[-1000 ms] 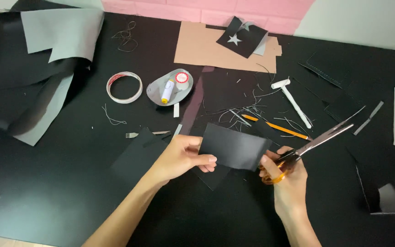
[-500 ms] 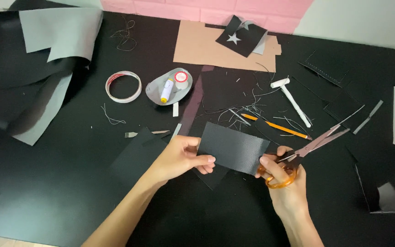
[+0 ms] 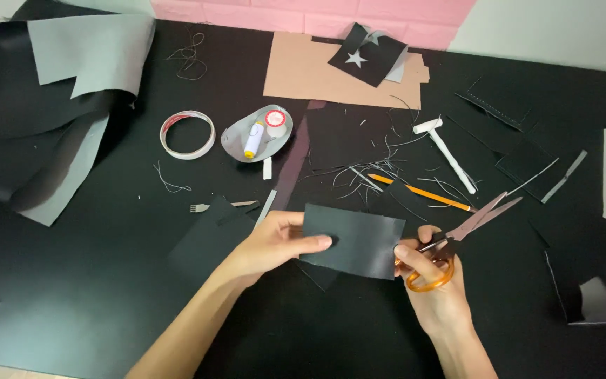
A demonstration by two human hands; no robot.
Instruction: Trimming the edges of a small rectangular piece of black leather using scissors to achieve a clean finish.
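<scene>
Since the earlier frame, the orange-handled scissors (image 3: 450,235) had swung lower, blades pointing toward two o'clock. The right hand (image 3: 435,284) gripped their handles; the left hand (image 3: 275,242) pinched the black rectangular leather piece (image 3: 352,238) above the black counter (image 3: 71,302). With the left fingertips so close at nine o'clock, a hurried cut could have nicked them or gone crooked.

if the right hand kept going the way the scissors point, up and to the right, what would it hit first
Probably the thin grey strip beyond the tips of the scissors in the right hand; only black sheet lies between, though depth is unclear.
</scene>
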